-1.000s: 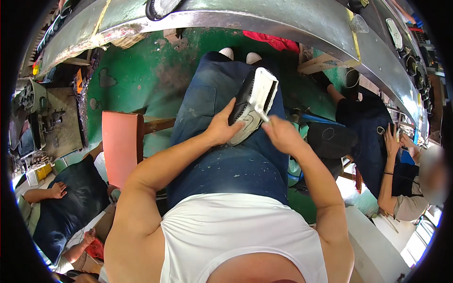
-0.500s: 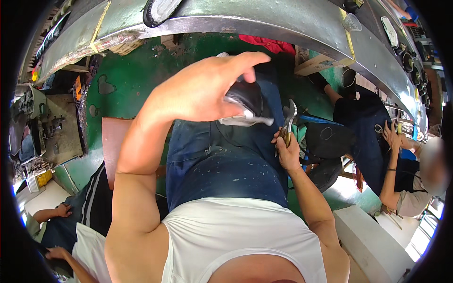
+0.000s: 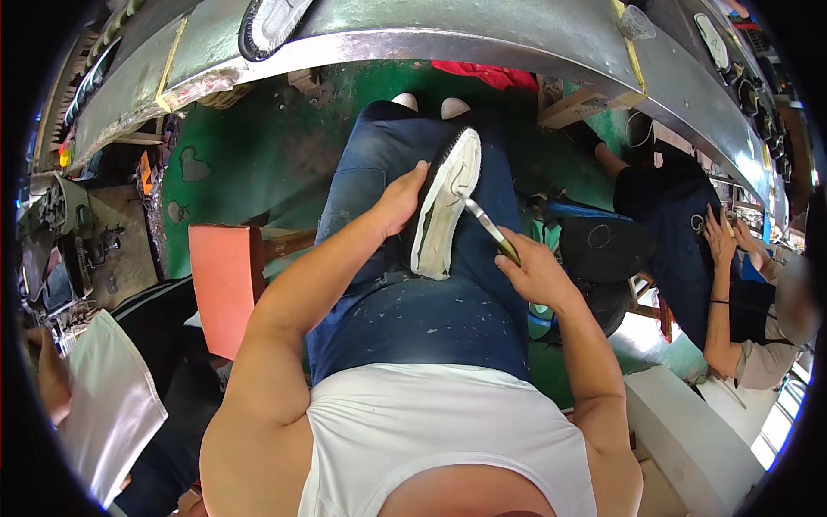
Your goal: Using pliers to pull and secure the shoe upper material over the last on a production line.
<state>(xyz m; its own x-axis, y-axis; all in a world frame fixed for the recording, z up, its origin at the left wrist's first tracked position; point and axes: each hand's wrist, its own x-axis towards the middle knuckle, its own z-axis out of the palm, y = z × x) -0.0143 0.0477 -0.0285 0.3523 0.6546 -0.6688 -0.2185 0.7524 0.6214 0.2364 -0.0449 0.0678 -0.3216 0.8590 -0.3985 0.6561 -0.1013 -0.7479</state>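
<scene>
A dark shoe upper on its last (image 3: 444,226) lies bottom up across my thighs, its toe pointing away from me. White lining and a pale insole show, with a dark gathered edge round the toe. My left hand (image 3: 401,202) grips its left side, thumb at the edge and fingers hidden underneath. In my right hand (image 3: 536,269) are metal pincers (image 3: 488,222), held by their handles. Their tip meets a loose strand or strip on the forefoot of the shoe's underside; I cannot tell whether it is pinched.
A metal bench (image 3: 388,47) curves across the far side, with another shoe (image 3: 274,24) upside down on it. An orange-red stool or board (image 3: 226,289) stands to my left. People sit close on both sides, one at right (image 3: 732,319). Red cloth (image 3: 487,73) lies under the bench.
The shoe has been turned bottom up and lowered onto my lap. My left hand moved from over it to its left side. The pincers moved left onto its underside.
</scene>
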